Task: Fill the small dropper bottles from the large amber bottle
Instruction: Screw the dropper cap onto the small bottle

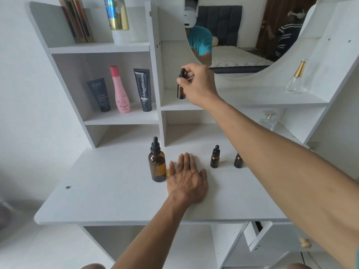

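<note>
Bottle [180, 91] sm amber, blk dropper cap | R hand [198, 84] grips top

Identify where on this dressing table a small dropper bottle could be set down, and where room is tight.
Free: the desktop left of the large amber bottle, and the front strip before the flat left hand. Also free: the shelf right of the right hand, which holds a small bottle. Crowded: between the left hand and the two dropper bottles, under the right forearm.

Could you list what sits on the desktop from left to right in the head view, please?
Large amber bottle → left hand, flat on the desktop → small dropper bottle → a second small bottle, partly hidden by the right forearm.
</note>
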The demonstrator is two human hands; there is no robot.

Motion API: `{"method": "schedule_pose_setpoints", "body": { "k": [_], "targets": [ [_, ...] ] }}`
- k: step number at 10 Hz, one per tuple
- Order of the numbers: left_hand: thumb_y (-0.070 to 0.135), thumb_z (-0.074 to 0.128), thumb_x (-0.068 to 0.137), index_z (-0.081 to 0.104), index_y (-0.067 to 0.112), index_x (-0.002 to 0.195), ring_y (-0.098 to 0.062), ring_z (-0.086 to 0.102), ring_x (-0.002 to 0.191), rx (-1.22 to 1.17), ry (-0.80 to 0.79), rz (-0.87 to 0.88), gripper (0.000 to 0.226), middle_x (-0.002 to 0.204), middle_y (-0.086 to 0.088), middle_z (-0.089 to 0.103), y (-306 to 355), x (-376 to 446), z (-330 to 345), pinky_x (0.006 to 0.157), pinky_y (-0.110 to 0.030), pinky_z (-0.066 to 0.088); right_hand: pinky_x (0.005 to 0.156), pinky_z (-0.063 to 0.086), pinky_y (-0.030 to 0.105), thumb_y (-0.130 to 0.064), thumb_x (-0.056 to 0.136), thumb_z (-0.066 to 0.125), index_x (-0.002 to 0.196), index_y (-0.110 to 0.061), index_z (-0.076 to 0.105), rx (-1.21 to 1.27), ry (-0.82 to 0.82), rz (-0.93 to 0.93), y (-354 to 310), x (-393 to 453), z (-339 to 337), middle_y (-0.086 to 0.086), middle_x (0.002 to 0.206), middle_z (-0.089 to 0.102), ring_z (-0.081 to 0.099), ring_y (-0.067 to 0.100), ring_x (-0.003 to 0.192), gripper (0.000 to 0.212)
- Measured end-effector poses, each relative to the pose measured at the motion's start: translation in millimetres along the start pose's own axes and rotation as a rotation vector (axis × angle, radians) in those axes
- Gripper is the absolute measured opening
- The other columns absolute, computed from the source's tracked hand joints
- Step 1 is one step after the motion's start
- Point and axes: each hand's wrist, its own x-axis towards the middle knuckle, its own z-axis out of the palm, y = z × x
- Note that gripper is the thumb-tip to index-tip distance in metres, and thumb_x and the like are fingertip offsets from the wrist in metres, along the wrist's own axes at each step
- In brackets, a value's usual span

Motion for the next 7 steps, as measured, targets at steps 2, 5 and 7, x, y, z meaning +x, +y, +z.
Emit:
{"method": "schedule_pose_setpoints", "body": {
  "k": [2,5,7],
  "targets": [
    [0.047,0.01,0.104,-0.01,0.009,0.159,-0.019,-0.018,0.154,-0.009,0.003,0.005,0.07,0.168,-0.004,-0.014,0.7,-0.6,-0.2,0.123,-0.047,-0.012,0.084,0.058,0.031,-0.015,0.09,0.071,0.113,-0.009,0.07,-0.013,-0.048,0.04,1.3,9.7,22.4,0.004,0.096,0.071,0.069,0.022,0.091,0.024],
    [0.047,0.011,0.103,-0.009,0.008,0.159,-0.019,-0.018,0.154,-0.016,0.01,0.007,0.07,0.168,-0.004,-0.014,0.4,0.2,0.5,0.123,-0.048,-0.013,0.078,0.051,0.021,-0.017,0.091,0.072,0.117,-0.009,0.068,-0.025,-0.083,0.068,7.5,12.0,32.4,0.002,0.096,0.069,0.065,0.018,0.09,0.028],
    [0.047,0.011,0.103,-0.007,0.008,0.159,-0.019,-0.016,0.154,-0.013,0.021,0.007,0.071,0.168,-0.004,-0.012,0.3,0.2,1.6,0.123,-0.048,-0.011,0.084,0.055,0.027,-0.018,0.089,0.073,0.114,-0.008,0.069,-0.024,-0.102,0.094,11.6,11.6,33.0,0.008,0.103,0.073,0.068,0.023,0.094,0.027]
  ]
}}
